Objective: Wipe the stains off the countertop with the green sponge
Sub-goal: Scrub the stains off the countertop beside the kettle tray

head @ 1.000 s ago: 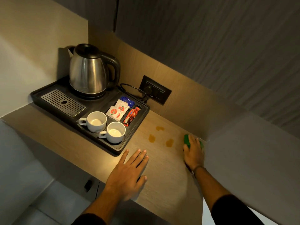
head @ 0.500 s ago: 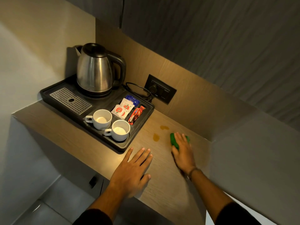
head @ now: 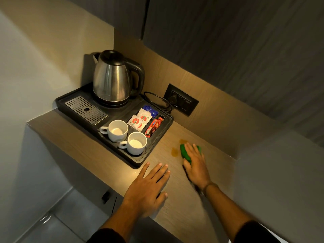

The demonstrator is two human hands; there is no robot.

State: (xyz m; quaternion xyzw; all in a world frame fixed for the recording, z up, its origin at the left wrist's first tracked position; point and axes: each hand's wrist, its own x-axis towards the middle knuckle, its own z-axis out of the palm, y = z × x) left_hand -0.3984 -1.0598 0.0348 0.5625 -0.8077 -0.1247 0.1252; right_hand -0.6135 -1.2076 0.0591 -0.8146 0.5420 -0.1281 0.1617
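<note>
My right hand (head: pixel 194 163) presses flat on the green sponge (head: pixel 184 152) on the wooden countertop (head: pixel 184 207), gripping it under the palm and fingers. Two brown stains show beside the sponge: one (head: pixel 174 152) just left of it and a fainter one (head: pixel 183 141) at its far edge. My left hand (head: pixel 149 187) lies flat on the countertop near the front edge, fingers spread, holding nothing.
A black tray (head: pixel 154 151) stands left of the stains with a steel kettle (head: pixel 112 79), two white cups (head: pixel 118 130), sachets (head: pixel 140 119) and a drip grid (head: pixel 85 109). A wall socket (head: pixel 182 99) with the kettle cord sits behind. Walls close the right and back.
My right hand has slid the sponge leftward from the right wall over the stains; the rightmost stain no longer shows. My left hand has stayed flat on the counter.
</note>
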